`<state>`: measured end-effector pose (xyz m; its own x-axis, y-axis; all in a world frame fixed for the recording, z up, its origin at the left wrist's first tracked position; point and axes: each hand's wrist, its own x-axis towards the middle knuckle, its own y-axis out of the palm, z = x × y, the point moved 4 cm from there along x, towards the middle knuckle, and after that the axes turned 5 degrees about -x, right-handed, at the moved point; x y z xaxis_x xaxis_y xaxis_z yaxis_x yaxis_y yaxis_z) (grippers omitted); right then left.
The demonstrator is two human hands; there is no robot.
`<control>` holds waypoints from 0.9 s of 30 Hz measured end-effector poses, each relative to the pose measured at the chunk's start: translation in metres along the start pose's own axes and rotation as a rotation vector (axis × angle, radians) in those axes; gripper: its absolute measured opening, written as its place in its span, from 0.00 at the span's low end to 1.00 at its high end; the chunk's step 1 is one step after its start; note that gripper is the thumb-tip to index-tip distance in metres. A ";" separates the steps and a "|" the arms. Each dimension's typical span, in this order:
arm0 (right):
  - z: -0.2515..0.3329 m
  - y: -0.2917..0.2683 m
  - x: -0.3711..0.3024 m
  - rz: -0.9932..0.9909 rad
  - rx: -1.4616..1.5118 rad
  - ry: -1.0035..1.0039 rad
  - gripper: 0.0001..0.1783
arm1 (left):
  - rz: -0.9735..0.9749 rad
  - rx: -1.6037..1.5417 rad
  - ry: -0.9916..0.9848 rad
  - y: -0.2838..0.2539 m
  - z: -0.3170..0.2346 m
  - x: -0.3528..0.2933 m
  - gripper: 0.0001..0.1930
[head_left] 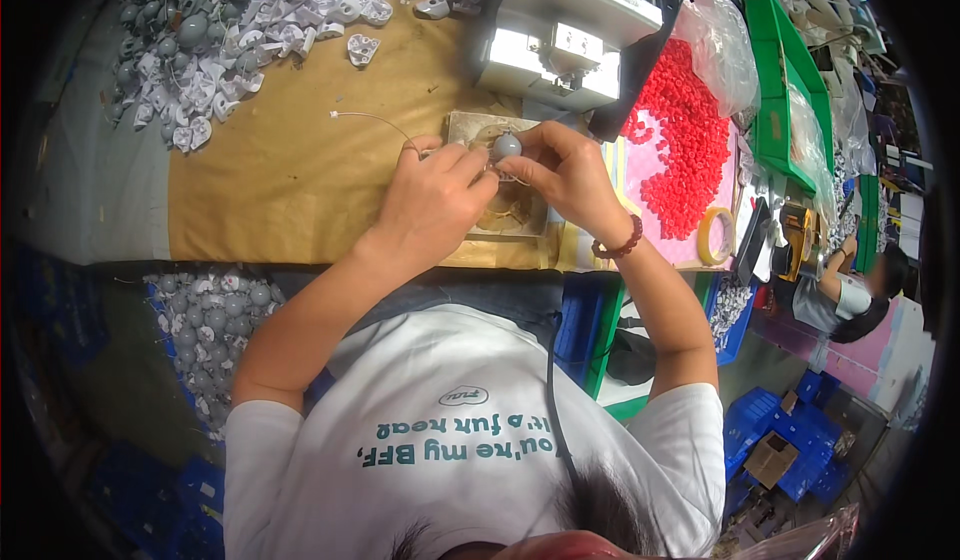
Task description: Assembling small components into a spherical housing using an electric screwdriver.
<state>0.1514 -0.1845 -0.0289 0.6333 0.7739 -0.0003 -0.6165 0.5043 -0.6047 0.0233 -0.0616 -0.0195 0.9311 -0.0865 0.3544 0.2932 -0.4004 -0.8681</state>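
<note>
The right hand (570, 175) is closed in a pinch, thumb and fingers set around a small grey ball (507, 147), which sits just above a square plate (470, 228) on the table. The left hand (432, 198) is beside it, fingers curled inward and nearly closed; its knuckles hide the fingertips, so I cannot tell what they grip. A thin white wire (375, 118) runs out past that hand – its small connector end lies toward the far left. Around them spreads a brown table covering (300, 195). Beyond the hands stands a white machine (550, 50); to its left lie heaped white plastic parts (325, 5). To the right are a pile of red pieces (690, 120), a tape roll (715, 236) and – farther out – a green bin (770, 90).
</note>
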 end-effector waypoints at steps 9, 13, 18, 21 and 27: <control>-0.010 0.009 -0.010 -0.122 -0.057 -0.054 0.20 | -0.003 0.022 -0.002 -0.001 -0.002 0.000 0.15; -0.002 0.003 -0.001 -0.072 -0.081 0.001 0.27 | -0.020 -0.029 -0.124 -0.003 -0.003 0.009 0.18; 0.001 -0.003 -0.004 -0.029 -0.079 -0.073 0.28 | -0.020 -0.019 -0.249 -0.003 -0.005 0.024 0.18; -0.009 -0.048 0.008 -0.636 -0.244 -0.283 0.30 | -0.021 0.008 -0.249 0.000 -0.003 0.027 0.17; -0.072 -0.086 0.050 -0.536 0.159 0.119 0.29 | -0.026 0.006 -0.263 0.003 -0.004 0.030 0.15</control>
<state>0.2697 -0.2165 -0.0345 0.9197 0.3499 0.1782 -0.2513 0.8733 -0.4173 0.0509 -0.0691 -0.0096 0.9473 0.1638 0.2752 0.3185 -0.3938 -0.8623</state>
